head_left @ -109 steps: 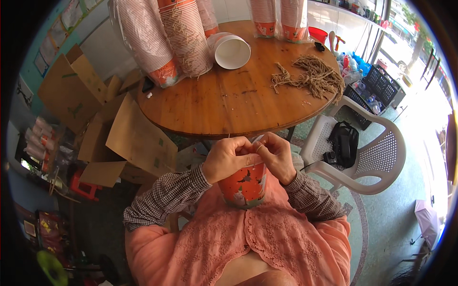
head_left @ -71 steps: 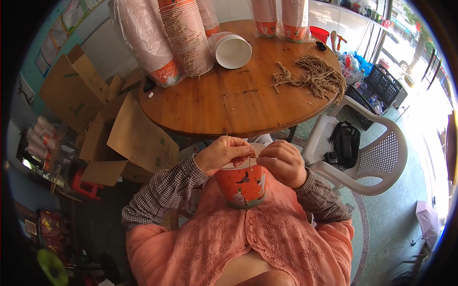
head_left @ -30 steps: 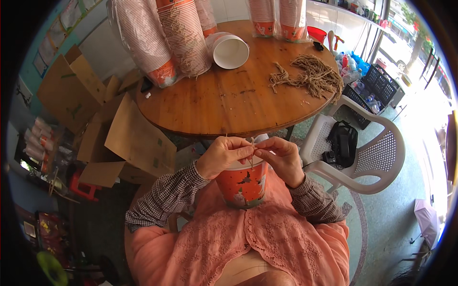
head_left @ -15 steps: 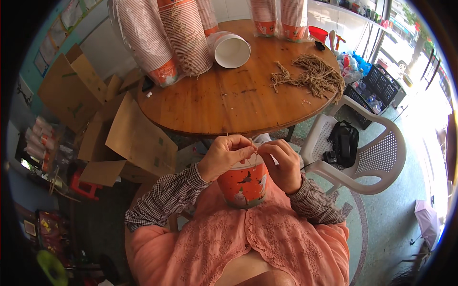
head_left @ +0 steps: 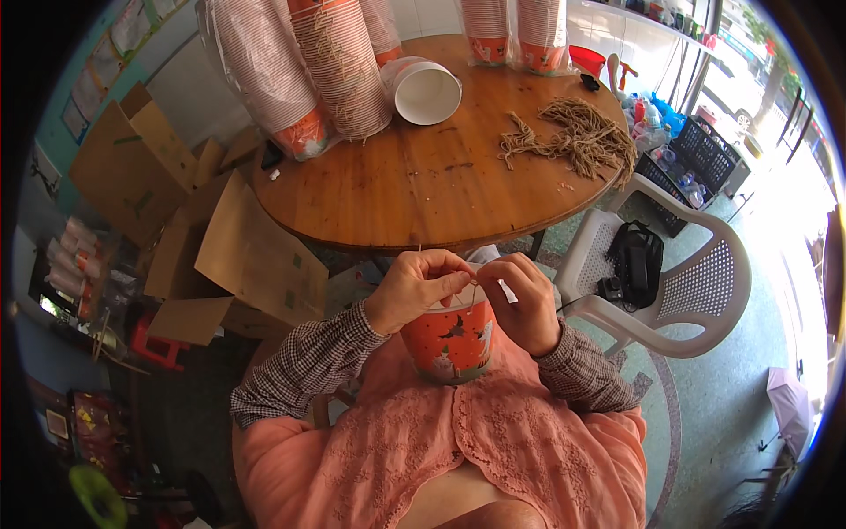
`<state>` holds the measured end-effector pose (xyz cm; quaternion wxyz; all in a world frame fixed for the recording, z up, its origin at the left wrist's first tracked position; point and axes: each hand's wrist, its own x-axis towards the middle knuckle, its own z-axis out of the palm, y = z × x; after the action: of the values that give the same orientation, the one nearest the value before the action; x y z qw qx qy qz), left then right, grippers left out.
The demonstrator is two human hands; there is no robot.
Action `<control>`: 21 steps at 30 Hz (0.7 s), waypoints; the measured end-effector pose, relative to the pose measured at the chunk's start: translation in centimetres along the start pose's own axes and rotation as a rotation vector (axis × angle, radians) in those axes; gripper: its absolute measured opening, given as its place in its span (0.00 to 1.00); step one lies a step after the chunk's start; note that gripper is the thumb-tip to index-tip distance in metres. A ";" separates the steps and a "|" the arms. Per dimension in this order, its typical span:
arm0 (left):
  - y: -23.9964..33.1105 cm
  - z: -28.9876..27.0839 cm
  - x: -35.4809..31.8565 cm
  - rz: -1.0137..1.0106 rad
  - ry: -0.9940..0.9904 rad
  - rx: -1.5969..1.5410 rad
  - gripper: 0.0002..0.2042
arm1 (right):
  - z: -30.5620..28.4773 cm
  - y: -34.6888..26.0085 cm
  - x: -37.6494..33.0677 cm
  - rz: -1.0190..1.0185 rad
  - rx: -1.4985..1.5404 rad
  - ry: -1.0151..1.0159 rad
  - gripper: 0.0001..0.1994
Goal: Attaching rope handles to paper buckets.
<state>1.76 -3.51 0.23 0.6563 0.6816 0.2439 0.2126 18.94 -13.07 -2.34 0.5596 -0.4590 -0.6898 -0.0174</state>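
Observation:
An orange paper bucket with dark and white printed figures stands upright in my lap, its pale rim under my fingers. My left hand pinches a thin tan string just above that rim. From the other side my right hand pinches the same string, the fingertips of both hands nearly meeting. Part of the string hangs down over the bucket's rim. Whether it is knotted there is too small to tell. Ahead on the round wooden table lies a loose heap of similar tan string.
Tall nested stacks of buckets stand at the table's far left, beside one bucket lying on its side. Opened cardboard boxes crowd the left. At right, a white plastic chair holds a black bag.
My right fingers have shifted slightly at the string. Otherwise both hands and the bucket stay nearly where they were.

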 end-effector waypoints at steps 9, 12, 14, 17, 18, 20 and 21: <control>0.0 -1.4 0.6 -0.307 -0.204 -0.416 0.08 | 0.3 0.6 -0.2 0.110 0.176 -0.062 0.07; 0.1 -1.4 0.6 -0.359 -0.205 -0.514 0.08 | 0.2 0.5 -0.1 0.059 0.168 -0.050 0.10; -0.1 -1.6 0.7 -0.343 -0.184 -0.542 0.09 | 0.1 0.6 0.0 0.017 0.148 -0.079 0.12; -0.1 -1.5 0.7 -0.320 -0.175 -0.516 0.08 | 0.0 0.6 0.1 -0.115 0.079 -0.098 0.13; -0.1 -1.5 0.7 -0.319 -0.175 -0.517 0.08 | 0.0 0.4 0.2 -0.094 0.073 -0.095 0.12; -0.1 -1.5 0.6 -0.309 -0.159 -0.502 0.07 | 0.0 0.4 0.2 -0.073 0.067 -0.091 0.11; 0.0 -1.3 0.7 -0.310 -0.159 -0.502 0.07 | 0.1 0.6 0.2 -0.045 0.086 -0.066 0.09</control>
<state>1.47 -2.06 0.26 0.8459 0.4673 0.2325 0.1095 19.21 -12.56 -2.51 0.5551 -0.4191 -0.7183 0.0147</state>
